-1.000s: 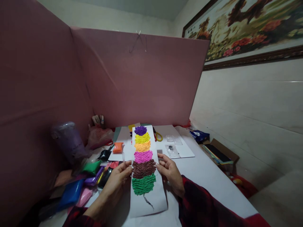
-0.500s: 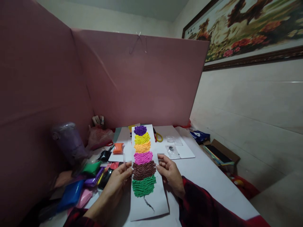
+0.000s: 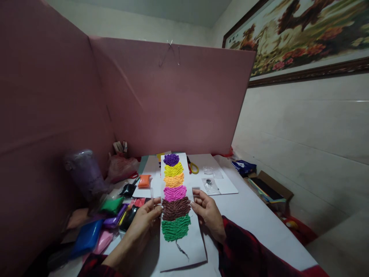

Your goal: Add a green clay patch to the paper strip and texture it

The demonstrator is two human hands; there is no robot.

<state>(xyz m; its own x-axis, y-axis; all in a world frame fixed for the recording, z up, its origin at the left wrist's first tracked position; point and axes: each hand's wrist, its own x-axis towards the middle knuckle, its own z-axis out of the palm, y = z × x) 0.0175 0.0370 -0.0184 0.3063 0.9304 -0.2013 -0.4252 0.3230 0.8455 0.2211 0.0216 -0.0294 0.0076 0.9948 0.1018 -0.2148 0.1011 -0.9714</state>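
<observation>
A long white paper strip [image 3: 180, 215] is held lifted off the white table [image 3: 253, 215] by both hands, its near end hanging free above the tabletop. The left hand [image 3: 142, 221] is closed on the strip's left edge, fingers pinching the paper level with the brown band. The right hand [image 3: 209, 213] is closed on the right edge at the same height. Six ridged clay bands [image 3: 174, 192] are stacked along the strip: purple farthest, then yellow, orange, pink, brown, and green nearest, with a thin dark line drawn below the green. Compared with the frames of a second ago, the strip is raised and tilted slightly more, so that a shadow is now cast under its near edge; the grip points are unchanged. This is judged to be an inspection hold rather than further modelling. To the left, coloured clay packets [image 3: 112, 215] are heaped beside a purple cup [image 3: 85, 173]. Yellow-handled scissors [image 3: 192, 166] are laid on the far sheet, and a cardboard box [image 3: 269, 188] is placed at the right.
</observation>
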